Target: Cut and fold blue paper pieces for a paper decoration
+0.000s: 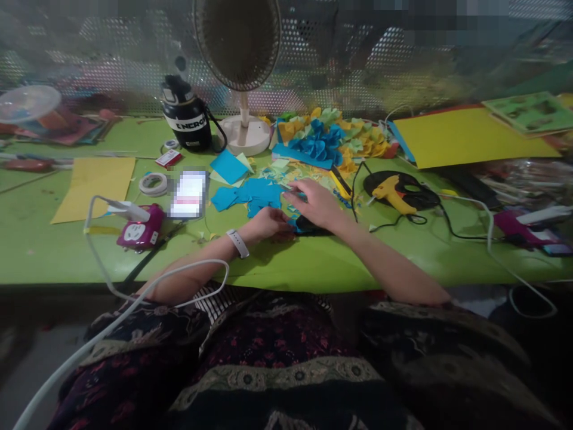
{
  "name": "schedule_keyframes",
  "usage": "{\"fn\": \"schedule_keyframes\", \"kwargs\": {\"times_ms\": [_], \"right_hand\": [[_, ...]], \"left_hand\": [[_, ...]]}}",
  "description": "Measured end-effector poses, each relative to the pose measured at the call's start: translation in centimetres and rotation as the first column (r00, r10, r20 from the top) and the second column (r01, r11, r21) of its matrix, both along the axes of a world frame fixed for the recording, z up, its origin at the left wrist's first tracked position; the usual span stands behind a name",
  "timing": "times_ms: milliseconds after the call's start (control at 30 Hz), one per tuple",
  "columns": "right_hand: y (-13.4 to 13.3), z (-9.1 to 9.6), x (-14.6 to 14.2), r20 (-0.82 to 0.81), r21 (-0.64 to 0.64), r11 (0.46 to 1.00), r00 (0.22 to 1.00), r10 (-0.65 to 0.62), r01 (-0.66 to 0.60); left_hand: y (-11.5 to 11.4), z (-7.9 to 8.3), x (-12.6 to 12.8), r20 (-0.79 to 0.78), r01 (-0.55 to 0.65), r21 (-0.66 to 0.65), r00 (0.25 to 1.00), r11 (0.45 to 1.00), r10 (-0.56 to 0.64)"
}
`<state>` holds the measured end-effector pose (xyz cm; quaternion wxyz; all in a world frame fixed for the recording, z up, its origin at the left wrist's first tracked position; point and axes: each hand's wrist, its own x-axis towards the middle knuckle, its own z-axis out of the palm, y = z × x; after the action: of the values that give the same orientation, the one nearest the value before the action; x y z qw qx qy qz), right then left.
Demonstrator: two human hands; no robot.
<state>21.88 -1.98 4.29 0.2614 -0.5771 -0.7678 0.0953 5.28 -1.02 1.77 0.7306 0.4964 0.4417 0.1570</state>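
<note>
Left hand [268,224]: fingers curled beside the blue paper [250,194]; I cannot tell whether it pinches anything.
Right hand [313,203]: fingers stretched flat over the paper's right edge, mid-table.
Risk: the forearm could snag the cord [403,224] of the glue gun [394,194] lying to the right and drag it.

a paper-craft workbench is shown — cut coloured paper [313,140] at twelve o'clock, a glue gun [394,194] at two, tape [153,183] at ten.
</note>
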Motion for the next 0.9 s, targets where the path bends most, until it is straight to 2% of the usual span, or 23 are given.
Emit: {"fn": "schedule_keyframes", "kwargs": {"times_ms": [233, 367, 733, 900], "right_hand": [[0.6, -0.5, -1.4, 0.205, -0.167, 0.985, 0.979, -0.015, 0.050], [0.6, -0.4, -1.7, 0.275, -0.192, 0.978, 0.961, -0.020, 0.076], [0.9, -0.8, -1.7, 0.258, -0.222, 0.972, 0.966, -0.016, 0.075], [1.3, -1.0, -1.6, 0.237, -0.256, 0.964, 0.971, -0.009, 0.071]], "left_hand": [[-0.3, 0.9, 0.3, -0.096, -0.029, 0.012, 0.995, 1.000, 0.030], [-0.6, 1.4, 0.3, -0.123, -0.044, 0.016, 0.991, 0.999, 0.045], [-0.6, 0.4, 0.2, -0.066, -0.043, 0.031, 0.997, 0.999, 0.045], [-0.4, 0.2, 0.1, -0.097, -0.012, 0.070, 0.995, 0.997, 0.019]]}}
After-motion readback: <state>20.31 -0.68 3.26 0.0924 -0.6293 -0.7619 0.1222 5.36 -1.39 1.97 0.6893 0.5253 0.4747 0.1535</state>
